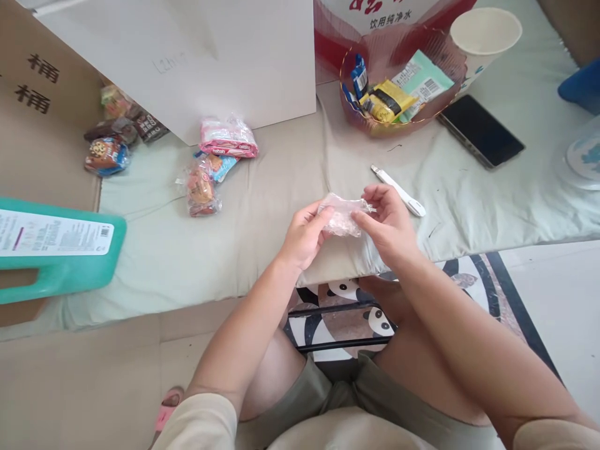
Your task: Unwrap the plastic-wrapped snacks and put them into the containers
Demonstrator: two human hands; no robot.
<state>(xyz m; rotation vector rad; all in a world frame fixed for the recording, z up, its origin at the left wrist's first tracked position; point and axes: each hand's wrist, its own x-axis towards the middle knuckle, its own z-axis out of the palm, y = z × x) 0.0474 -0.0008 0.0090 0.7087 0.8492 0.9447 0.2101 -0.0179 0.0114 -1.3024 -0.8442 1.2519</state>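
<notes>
Between my two hands is a small, crinkled, clear plastic packet [344, 215], held just above the pale green cloth. My left hand [304, 234] pinches its left side with the thumb on top. At its right edge my right hand [387, 222] grips with the thumb, the other fingers curled behind. What is inside the packet cannot be made out. A white utility knife [398, 190] lies on the cloth just beyond my right hand. Further left sit a pink wafer packet [229, 137] and a wrapped snack [200, 190].
A clear bowl [349, 119] with several snack packets stands at the back, near a paper cup [485, 34] and a black phone [485, 131]. A white box [262, 75] rises behind. On the left are a teal jug [94, 262], a cardboard box [42, 144] and more wrapped snacks [107, 155].
</notes>
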